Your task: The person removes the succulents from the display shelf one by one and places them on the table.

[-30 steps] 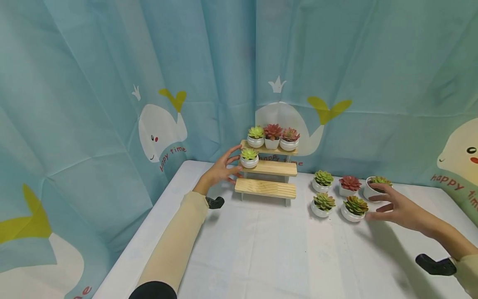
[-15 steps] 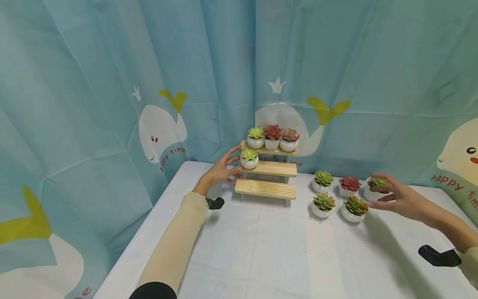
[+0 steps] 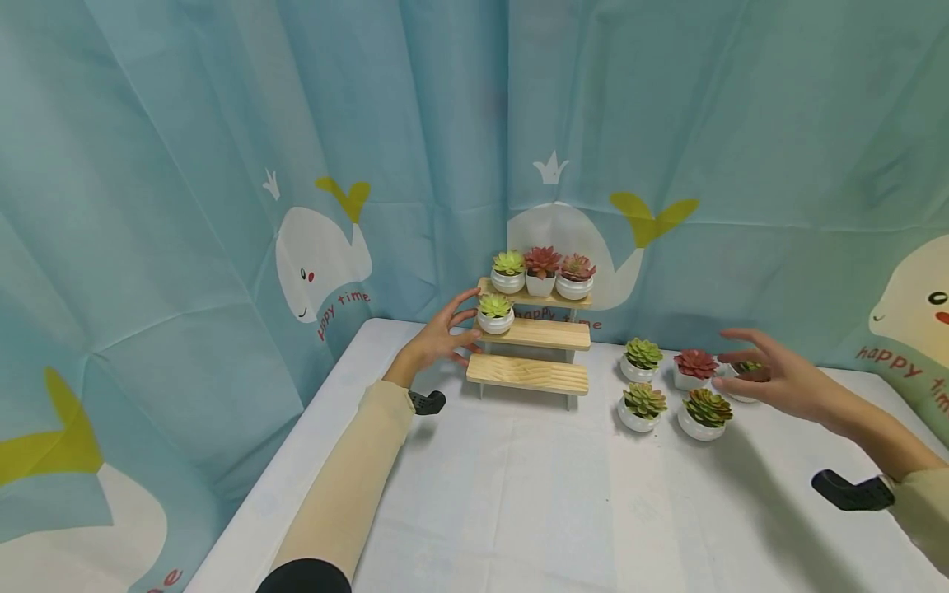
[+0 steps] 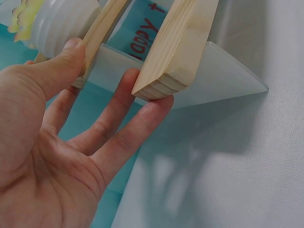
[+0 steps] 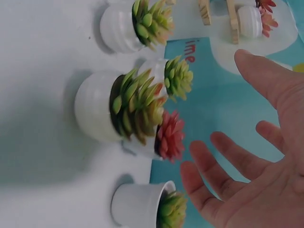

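Note:
My left hand is at the left end of a three-tier wooden display stand. Its spread fingers touch the ends of the boards, the thumb by the middle one. On that middle tier sits a potted light-green succulent. Farther right, my right hand hovers with relaxed fingers near a red succulent in a white pot, holding nothing. It partly hides a green succulent in a white pot, which stands behind it in the head view.
On the top tier stand a light-green succulent, a red succulent and a pinkish succulent. More green succulents stand on the white cloth, right of the stand. A blue whale-print curtain hangs behind.
My right hand has moved up and leftward over the potted succulents, from the rightmost pot toward the red one. My left hand and the stand have stayed put.

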Available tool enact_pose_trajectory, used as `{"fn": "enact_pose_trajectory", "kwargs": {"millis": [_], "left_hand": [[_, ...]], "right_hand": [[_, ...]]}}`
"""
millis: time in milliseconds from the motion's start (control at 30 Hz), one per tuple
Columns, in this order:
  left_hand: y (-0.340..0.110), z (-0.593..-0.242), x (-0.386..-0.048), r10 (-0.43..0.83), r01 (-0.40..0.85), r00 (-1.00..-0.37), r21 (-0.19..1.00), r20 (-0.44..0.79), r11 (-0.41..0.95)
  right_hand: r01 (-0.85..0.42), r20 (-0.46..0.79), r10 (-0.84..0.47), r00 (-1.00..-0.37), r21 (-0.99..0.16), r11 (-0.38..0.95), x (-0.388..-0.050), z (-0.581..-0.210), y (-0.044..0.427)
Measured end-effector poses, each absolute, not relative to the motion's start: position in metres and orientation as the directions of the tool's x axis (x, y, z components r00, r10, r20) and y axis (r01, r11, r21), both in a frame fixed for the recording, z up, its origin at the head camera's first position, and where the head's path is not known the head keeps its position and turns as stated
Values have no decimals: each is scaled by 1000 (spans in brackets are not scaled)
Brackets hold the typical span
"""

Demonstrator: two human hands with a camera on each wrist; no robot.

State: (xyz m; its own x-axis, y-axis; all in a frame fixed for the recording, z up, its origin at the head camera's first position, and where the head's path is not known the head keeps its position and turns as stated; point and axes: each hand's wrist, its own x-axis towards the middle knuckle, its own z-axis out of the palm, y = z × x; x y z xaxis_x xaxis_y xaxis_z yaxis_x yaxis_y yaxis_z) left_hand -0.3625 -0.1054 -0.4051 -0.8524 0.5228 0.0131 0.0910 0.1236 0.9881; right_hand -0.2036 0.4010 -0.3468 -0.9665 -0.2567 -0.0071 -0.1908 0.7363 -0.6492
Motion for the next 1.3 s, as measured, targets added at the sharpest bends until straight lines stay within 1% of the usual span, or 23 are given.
{"fn": "enact_pose_trajectory", "kwargs": {"millis": [333, 667, 933, 1300], "left_hand": [[-105, -406, -363, 523, 91, -852, 988, 14, 121], [-106, -407, -364, 532, 101, -846, 988, 24, 117], [-105, -406, -364, 529, 96, -849, 988, 18, 120], [-106, -408, -364, 528, 98, -849, 988, 20, 121]], "right_hand": [[-253, 48, -289, -956, -628, 736, -218, -333, 372], [-318, 101, -342, -934, -671, 670, -231, -323, 341], [-333, 100, -365, -926, -673, 660, -244, -318, 315], [-374, 123, -414, -902, -700, 608, -262, -318, 279]]}}
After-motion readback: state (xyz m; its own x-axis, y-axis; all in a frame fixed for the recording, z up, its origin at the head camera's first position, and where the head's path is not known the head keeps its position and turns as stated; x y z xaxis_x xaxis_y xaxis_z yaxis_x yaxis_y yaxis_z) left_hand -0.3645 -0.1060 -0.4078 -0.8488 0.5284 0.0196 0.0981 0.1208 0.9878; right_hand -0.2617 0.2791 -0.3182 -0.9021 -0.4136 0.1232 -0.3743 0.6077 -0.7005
